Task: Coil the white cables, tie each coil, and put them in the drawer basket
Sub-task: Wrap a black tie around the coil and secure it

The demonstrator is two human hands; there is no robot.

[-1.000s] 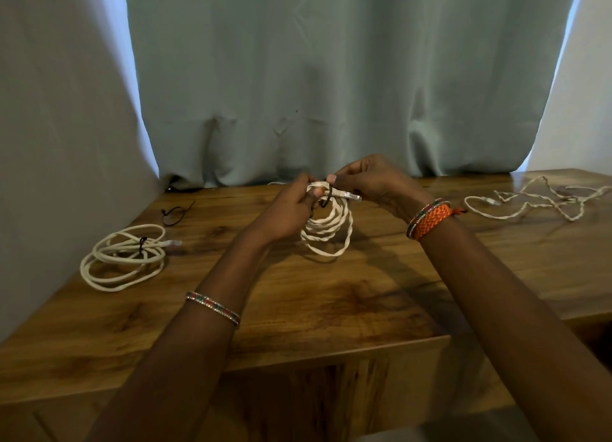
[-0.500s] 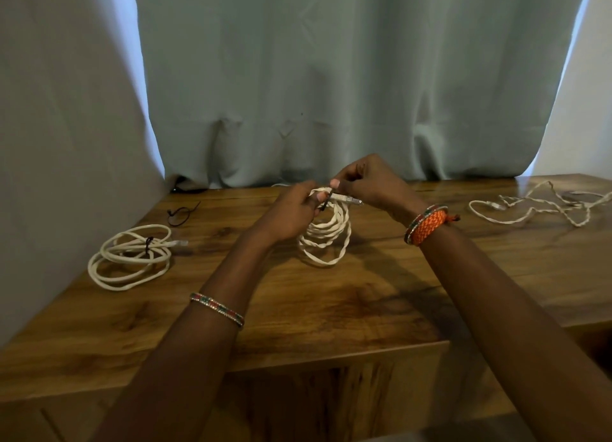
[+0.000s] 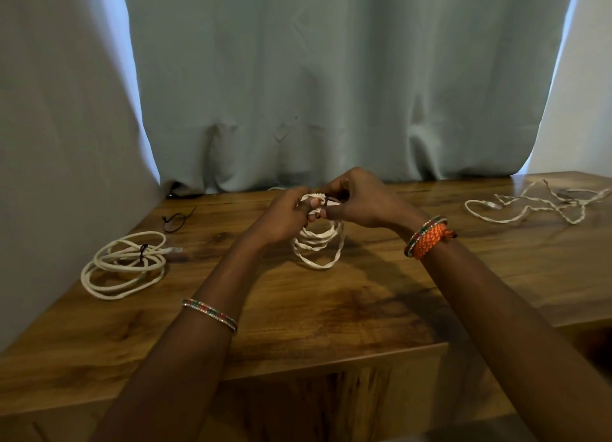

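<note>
Left hand point(image 3: 284, 218) and right hand point(image 3: 361, 203) both pinch white coil point(image 3: 318, 242) above table point(image 3: 331, 309)

We note bare wooden bench point(image 3: 331, 312) open between the tied white cable coil point(image 3: 124, 264) at far left and the loose white cable point(image 3: 536, 204) at far right. Pale green curtain point(image 3: 331, 93) closes the back; a small black tie loop point(image 3: 175, 218) lies near the left wall.

I'm in what looks like a home room: a wooden table point(image 3: 331, 309) stands against a pale green curtain point(image 3: 331, 77) with daylight at its edges, and white walls point(image 3: 49, 143) flank it.
</note>
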